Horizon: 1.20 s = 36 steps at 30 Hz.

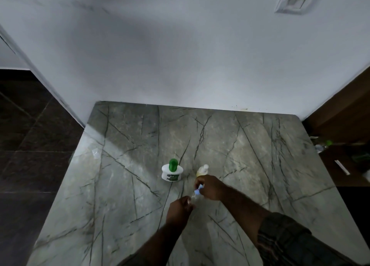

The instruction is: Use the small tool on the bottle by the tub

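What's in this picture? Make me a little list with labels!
left hand: grips a clear bottle
right hand: pinches the bottle's blue cap
white bottle: green cap, upright, left of the hands
yellow bottle: white cap, just behind the right hand
table: grey marble with dark veins
behind: white wall
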Each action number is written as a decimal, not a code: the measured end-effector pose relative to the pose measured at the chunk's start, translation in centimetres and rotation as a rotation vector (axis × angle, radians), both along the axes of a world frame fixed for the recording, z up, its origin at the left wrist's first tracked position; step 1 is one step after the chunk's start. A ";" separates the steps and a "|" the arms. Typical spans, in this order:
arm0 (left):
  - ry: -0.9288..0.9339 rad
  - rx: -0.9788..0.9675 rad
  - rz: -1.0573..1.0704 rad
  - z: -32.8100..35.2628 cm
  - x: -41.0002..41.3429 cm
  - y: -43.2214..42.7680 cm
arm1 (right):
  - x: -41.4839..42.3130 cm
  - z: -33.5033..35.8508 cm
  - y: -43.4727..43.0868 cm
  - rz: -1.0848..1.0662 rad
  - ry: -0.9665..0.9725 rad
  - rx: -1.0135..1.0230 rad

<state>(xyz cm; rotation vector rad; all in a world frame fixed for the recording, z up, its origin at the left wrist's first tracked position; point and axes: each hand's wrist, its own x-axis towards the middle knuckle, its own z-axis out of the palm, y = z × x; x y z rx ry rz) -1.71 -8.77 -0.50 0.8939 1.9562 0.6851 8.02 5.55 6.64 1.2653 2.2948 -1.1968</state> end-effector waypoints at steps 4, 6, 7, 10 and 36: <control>0.011 -0.004 -0.007 0.4 0.1 -0.3 | -0.1 -0.9 -0.3 -0.111 0.008 0.055; 0.001 0.004 -0.023 0.6 0.1 -0.4 | 0.3 -1.4 -0.6 -0.157 -0.022 -0.022; 0.007 0.006 -0.034 0.8 0.1 -0.4 | 0.5 -1.5 -0.7 -0.169 0.000 -0.110; -0.008 -0.002 -0.033 0.9 0.1 -0.6 | 1.1 -1.3 0.0 -0.097 0.066 -0.181; 0.044 0.024 0.203 -0.8 -4.4 -5.6 | -2.2 -8.4 -1.4 -1.401 0.513 -0.542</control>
